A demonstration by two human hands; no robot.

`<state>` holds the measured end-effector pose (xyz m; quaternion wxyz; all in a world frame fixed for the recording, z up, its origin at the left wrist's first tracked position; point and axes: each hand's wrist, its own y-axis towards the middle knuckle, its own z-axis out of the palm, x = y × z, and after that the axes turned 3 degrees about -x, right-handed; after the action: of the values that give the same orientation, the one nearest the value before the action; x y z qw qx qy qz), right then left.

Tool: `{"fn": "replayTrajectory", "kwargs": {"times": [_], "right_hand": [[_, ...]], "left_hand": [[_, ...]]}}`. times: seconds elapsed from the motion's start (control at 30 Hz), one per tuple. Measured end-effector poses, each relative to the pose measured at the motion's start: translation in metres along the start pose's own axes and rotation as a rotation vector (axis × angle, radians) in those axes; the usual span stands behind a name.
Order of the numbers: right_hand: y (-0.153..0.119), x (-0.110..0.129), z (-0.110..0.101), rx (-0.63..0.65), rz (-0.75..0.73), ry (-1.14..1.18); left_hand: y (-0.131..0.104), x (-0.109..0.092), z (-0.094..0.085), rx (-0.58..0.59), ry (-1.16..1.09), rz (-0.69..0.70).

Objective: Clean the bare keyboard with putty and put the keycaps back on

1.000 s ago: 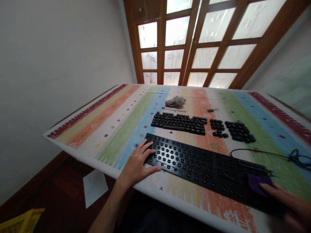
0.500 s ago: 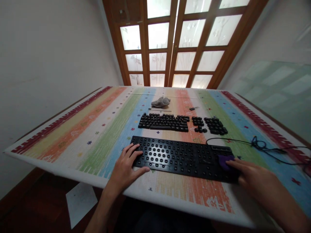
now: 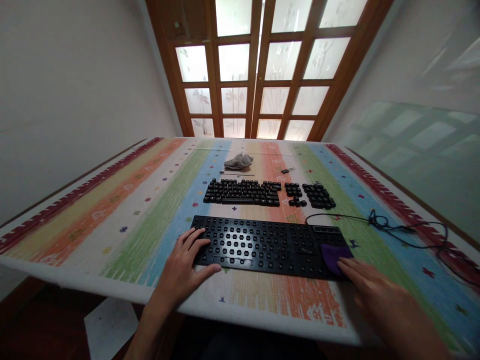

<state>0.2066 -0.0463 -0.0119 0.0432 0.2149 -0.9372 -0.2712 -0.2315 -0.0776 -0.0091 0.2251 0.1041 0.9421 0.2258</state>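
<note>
A black keyboard base [image 3: 262,247], stripped of its keycaps, lies on the striped tablecloth in front of me. My left hand [image 3: 182,267] holds its left end, fingertips on the top face and thumb along the front edge. At the opposite end, my right hand [image 3: 375,290] presses a purple cloth [image 3: 333,256] onto the number pad area with its fingers together. Behind the base, loose black keycaps [image 3: 243,192] are laid out in keyboard order. Their number pad group [image 3: 318,196] sits apart on the right.
A crumpled grey cloth [image 3: 239,162] lies farther back, with a thin stick-like tool [image 3: 238,174] before it. Right of these is a small dark tool with wire prongs [image 3: 287,170]. The keyboard's cable [image 3: 378,222] coils toward the right edge of the table [image 3: 123,265].
My right hand and the purple cloth have shifted slightly toward me on the keyboard's right end. My left hand stays in place. The whole view has swung a little to the right.
</note>
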Motion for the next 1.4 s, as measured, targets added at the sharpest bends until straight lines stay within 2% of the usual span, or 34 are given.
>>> {"fn": "replayTrajectory", "kwargs": {"times": [0.1, 0.23, 0.33, 0.57, 0.9, 1.1, 1.23, 1.4], "right_hand": [[-0.008, 0.013, 0.001, -0.037, -0.055, -0.073], [-0.005, 0.031, 0.002, -0.082, -0.094, -0.201], [-0.002, 0.033, 0.004, -0.095, -0.093, -0.188], [-0.012, 0.024, 0.001, -0.183, -0.139, -0.050], [-0.016, 0.012, -0.026, -0.137, -0.186, 0.270], [-0.005, -0.011, -0.049, -0.170, -0.067, 0.178], [0.000, -0.015, -0.035, -0.166, 0.026, 0.068], [-0.006, 0.004, -0.003, -0.062, 0.042, 0.026]], "left_hand": [[0.000, 0.002, 0.000, -0.004, 0.007, 0.004], [0.000, 0.002, 0.000, 0.001, 0.006, 0.005], [0.000, 0.002, 0.000, 0.003, 0.005, 0.001], [0.001, 0.002, 0.000, 0.003, 0.014, 0.005], [0.002, 0.003, 0.000, -0.007, 0.012, 0.005], [0.002, 0.005, 0.000, -0.010, 0.014, 0.035], [0.002, 0.006, 0.001, -0.010, 0.021, 0.049], [0.002, 0.006, 0.002, -0.010, 0.032, 0.052]]}}
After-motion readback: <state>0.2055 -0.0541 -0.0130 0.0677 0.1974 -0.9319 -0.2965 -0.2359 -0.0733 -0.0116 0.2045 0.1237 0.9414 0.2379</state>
